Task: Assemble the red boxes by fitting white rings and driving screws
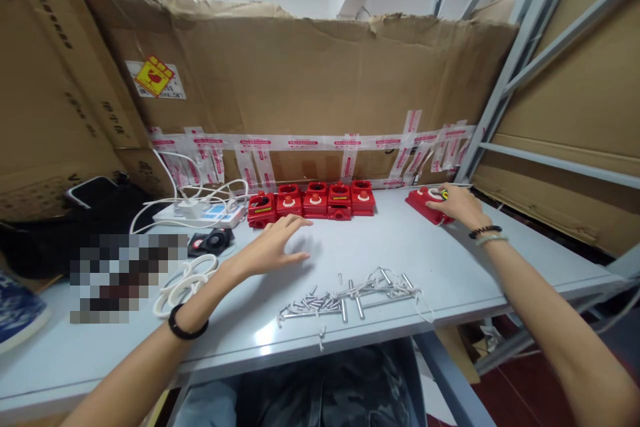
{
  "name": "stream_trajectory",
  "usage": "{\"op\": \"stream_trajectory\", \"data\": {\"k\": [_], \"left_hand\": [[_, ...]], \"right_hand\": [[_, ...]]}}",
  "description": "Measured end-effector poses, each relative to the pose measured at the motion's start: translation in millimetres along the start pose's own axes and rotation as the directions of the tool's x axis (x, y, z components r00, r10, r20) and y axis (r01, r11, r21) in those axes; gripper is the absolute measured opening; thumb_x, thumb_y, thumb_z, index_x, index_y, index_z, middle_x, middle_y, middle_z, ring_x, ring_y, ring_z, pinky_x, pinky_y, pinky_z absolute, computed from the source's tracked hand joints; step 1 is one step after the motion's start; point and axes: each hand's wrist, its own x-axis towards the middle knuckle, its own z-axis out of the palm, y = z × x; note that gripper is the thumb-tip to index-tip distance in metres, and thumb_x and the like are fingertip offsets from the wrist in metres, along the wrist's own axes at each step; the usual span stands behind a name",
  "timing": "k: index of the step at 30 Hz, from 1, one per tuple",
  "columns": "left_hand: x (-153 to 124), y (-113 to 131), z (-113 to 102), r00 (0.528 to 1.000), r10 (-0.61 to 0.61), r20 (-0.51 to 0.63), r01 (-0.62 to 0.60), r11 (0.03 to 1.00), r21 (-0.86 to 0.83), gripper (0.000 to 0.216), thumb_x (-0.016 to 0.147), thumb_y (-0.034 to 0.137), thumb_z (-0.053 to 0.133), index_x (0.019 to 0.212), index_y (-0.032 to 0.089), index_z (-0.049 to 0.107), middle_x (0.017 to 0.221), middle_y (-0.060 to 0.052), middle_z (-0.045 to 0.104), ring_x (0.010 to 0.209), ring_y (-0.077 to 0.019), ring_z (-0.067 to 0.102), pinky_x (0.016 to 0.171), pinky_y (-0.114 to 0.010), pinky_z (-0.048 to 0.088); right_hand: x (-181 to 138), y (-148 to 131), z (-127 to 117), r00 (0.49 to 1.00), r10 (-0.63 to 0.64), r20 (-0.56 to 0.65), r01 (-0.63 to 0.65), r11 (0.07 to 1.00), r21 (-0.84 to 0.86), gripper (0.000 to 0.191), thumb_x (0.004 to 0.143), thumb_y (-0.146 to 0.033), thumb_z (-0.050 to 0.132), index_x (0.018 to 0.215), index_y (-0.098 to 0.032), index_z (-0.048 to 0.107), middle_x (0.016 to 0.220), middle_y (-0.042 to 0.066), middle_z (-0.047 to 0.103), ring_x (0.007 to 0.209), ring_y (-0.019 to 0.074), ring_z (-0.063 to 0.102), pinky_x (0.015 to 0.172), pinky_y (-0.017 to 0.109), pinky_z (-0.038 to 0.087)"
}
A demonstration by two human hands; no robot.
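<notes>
My right hand (463, 205) is at the far right of the table, its fingers curled around the right end of a red plastic housing (424, 203) with a round white-ringed part on top. A small yellow and dark patch shows by the fingertips; I cannot make out what it is. My left hand (274, 243) hovers over the table with fingers spread, holding nothing. Just behind it stands a row of several similar red housings (315, 201). In front lie a pile of loose screws (317, 302) and some metal rods (359, 307) with white string.
A white power strip (220, 216) with tangled cables, a small black fan-like part (217, 240) and white rings (187, 288) lie on the left. A tall cardboard sheet (310, 80) closes off the back. A metal shelf frame (515, 73) stands on the right.
</notes>
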Motion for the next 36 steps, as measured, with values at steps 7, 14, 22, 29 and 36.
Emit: {"op": "stream_trajectory", "data": {"k": [7, 14, 22, 29, 36], "left_hand": [[-2, 0, 3, 0.999, -0.018, 0.038, 0.016, 0.999, 0.035, 0.055, 0.086, 0.041, 0.059, 0.134, 0.025, 0.039, 0.136, -0.011, 0.045, 0.123, -0.0292, 0.046, 0.099, -0.044, 0.038], [-1, 0, 5, 0.998, -0.02, 0.06, 0.016, 0.998, 0.058, 0.055, 0.085, 0.043, 0.059, 0.133, 0.025, 0.04, 0.133, -0.011, 0.047, 0.123, -0.0291, 0.045, 0.097, -0.042, 0.039], [-3, 2, 5, 0.999, -0.004, 0.046, 0.0, 0.996, 0.087, 0.054, 0.086, 0.042, 0.058, 0.134, 0.024, 0.038, 0.133, -0.012, 0.046, 0.122, -0.0284, 0.045, 0.097, -0.043, 0.039], [-7, 1, 2, 0.999, -0.016, 0.034, 0.012, 0.996, 0.087, 0.055, 0.086, 0.042, 0.058, 0.134, 0.024, 0.039, 0.134, -0.012, 0.047, 0.123, -0.0296, 0.045, 0.096, -0.042, 0.039], [-5, 4, 7, 0.998, -0.003, 0.058, -0.003, 0.996, 0.088, 0.054, 0.084, 0.042, 0.06, 0.131, 0.024, 0.042, 0.131, -0.011, 0.049, 0.121, -0.0303, 0.047, 0.096, -0.043, 0.039]], "right_hand": [[39, -5, 19, 0.985, 0.154, -0.078, -0.153, 0.988, 0.019, 0.05, 0.076, -0.045, 0.064, 0.114, -0.013, 0.058, 0.105, 0.021, 0.067, 0.095, 0.0327, 0.062, 0.069, 0.036, 0.042], [40, 10, 24, 0.975, 0.156, -0.159, -0.149, 0.987, 0.055, 0.054, 0.079, -0.045, 0.062, 0.121, -0.012, 0.054, 0.112, 0.025, 0.062, 0.106, 0.0341, 0.056, 0.072, 0.037, 0.041], [12, -89, 12, 0.943, -0.298, -0.149, 0.328, 0.912, 0.248, 0.046, 0.084, -0.053, 0.053, 0.106, -0.015, 0.061, 0.103, 0.015, 0.069, 0.092, 0.0262, 0.064, 0.078, 0.034, 0.044], [-10, -148, 30, 0.933, -0.358, -0.024, 0.353, 0.902, 0.248, 0.068, 0.077, -0.065, 0.054, 0.121, -0.013, 0.05, 0.103, 0.018, 0.07, 0.092, 0.0309, 0.065, 0.07, 0.033, 0.044], [-16, -148, 35, 0.939, -0.343, 0.015, 0.33, 0.912, 0.243, 0.068, 0.076, -0.063, 0.058, 0.122, -0.015, 0.045, 0.104, 0.016, 0.069, 0.094, 0.0312, 0.064, 0.068, 0.032, 0.042]]}}
